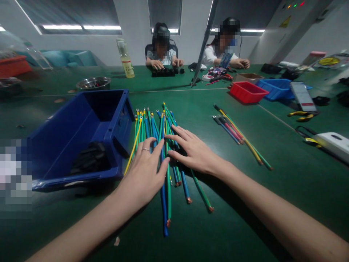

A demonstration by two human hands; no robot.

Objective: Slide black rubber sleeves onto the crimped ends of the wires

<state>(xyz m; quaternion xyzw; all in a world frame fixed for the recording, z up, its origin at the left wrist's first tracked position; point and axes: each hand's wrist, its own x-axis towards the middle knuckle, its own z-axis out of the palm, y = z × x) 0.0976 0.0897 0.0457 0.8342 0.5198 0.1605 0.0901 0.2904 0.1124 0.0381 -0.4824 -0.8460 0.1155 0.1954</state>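
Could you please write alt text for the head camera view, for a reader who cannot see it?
Both of a person's bare hands, left hand and right hand, rest flat on a bundle of green, blue and yellow wires on a green table. A blue bin lies beside them, a smaller wire bundle farther right, and two other people sit across the table.

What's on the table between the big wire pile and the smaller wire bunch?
Nothing: the head view shows bare green table between the big wire pile and smaller wire bunch.

Blue, green, yellow wires (163, 153) beside blue bin (81, 120)
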